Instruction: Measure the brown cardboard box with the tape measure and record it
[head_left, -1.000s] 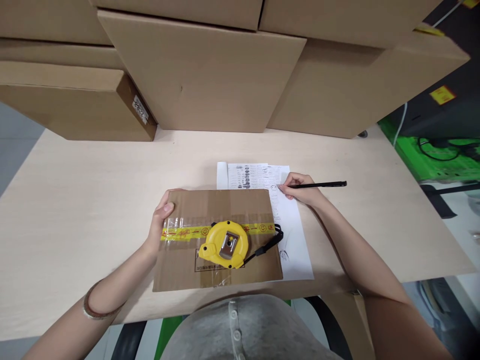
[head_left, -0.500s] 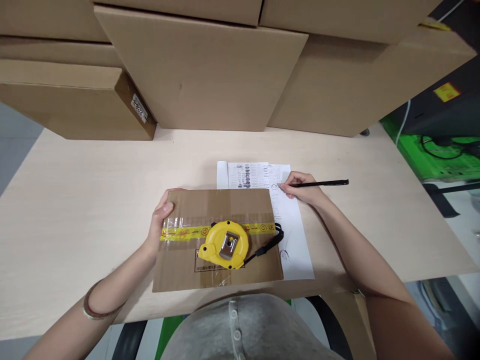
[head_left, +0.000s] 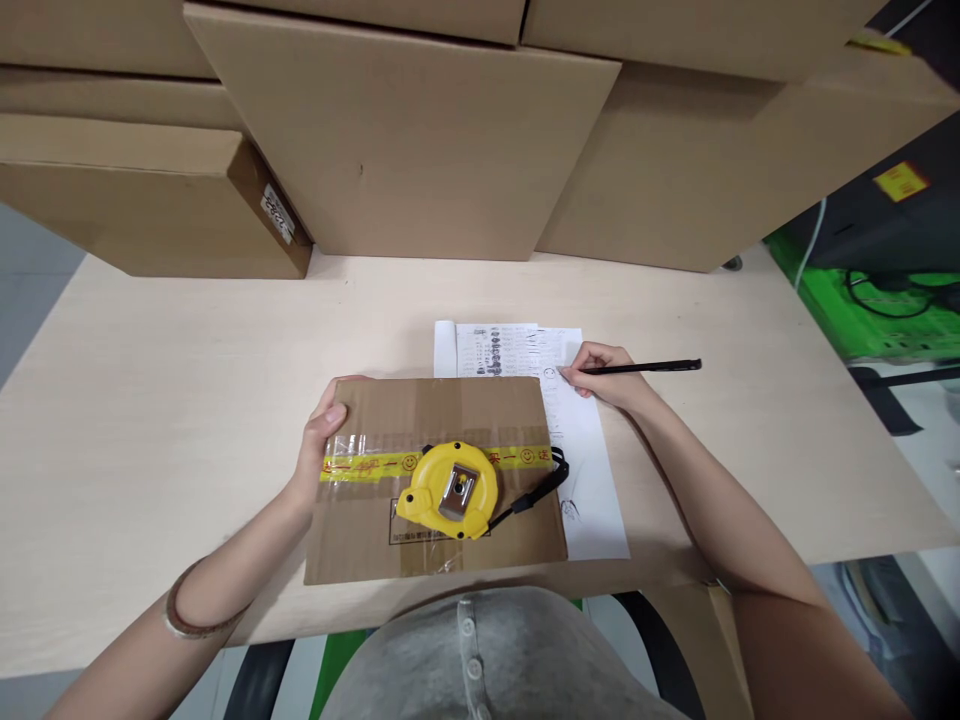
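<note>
A small flat cardboard box (head_left: 375, 535) with yellow printed tape lies on the table in front of me. My left hand (head_left: 322, 440) grips its left edge, thumb on top. A yellow tape measure (head_left: 448, 491) with a black wrist strap rests on the box's top. My right hand (head_left: 606, 378) is closed on a black pen (head_left: 645, 367), its tip touching a white sheet of paper (head_left: 589, 470) with handwritten notes. The sheet lies partly under the box's right side.
Large cardboard boxes (head_left: 405, 140) are stacked along the back of the light wooden table (head_left: 150, 400). A green crate (head_left: 877, 310) with black cables sits off the table to the right. A chair edge shows below the table's front.
</note>
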